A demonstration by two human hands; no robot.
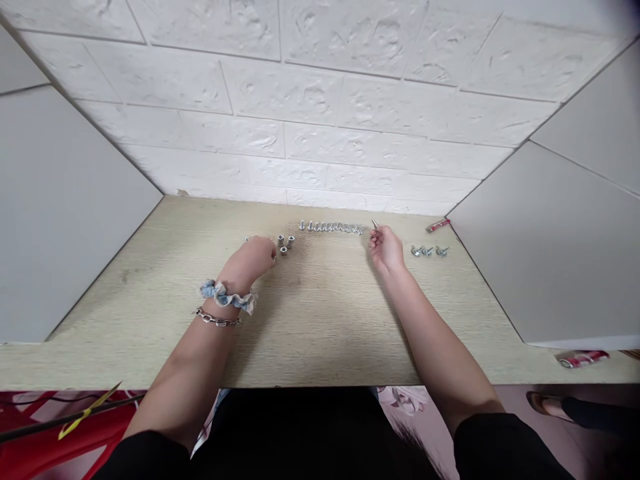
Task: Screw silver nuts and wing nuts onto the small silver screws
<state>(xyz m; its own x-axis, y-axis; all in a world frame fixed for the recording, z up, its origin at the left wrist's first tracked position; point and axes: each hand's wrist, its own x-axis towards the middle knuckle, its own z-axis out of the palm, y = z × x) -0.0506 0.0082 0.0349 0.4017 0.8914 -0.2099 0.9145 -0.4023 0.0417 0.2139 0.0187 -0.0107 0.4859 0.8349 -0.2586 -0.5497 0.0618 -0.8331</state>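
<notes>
My right hand [387, 249] pinches a small silver bolt [375, 225], its shank pointing up past the fingertips. Left of it, a row of several silver bolts [333, 227] stands head-down along the back of the table. My left hand [254, 257] is closed, fingers curled down at the left; whatever is between the fingertips is mostly hidden. Right beside those fingers, three silver nuts [283, 251] lie grouped on the wood. Another bit of metal [246, 239] peeks out behind the left hand. Three bolt-like pieces with flared heads [427, 251] lie right of my right hand.
The pale wooden table [320, 320] meets a white brick-pattern wall [310, 153]. Grey-white panels [75, 213] close in both sides. A red battery [438, 225] lies at the back right, another red battery [584, 359] near the front right edge. A person's foot [550, 405] shows below.
</notes>
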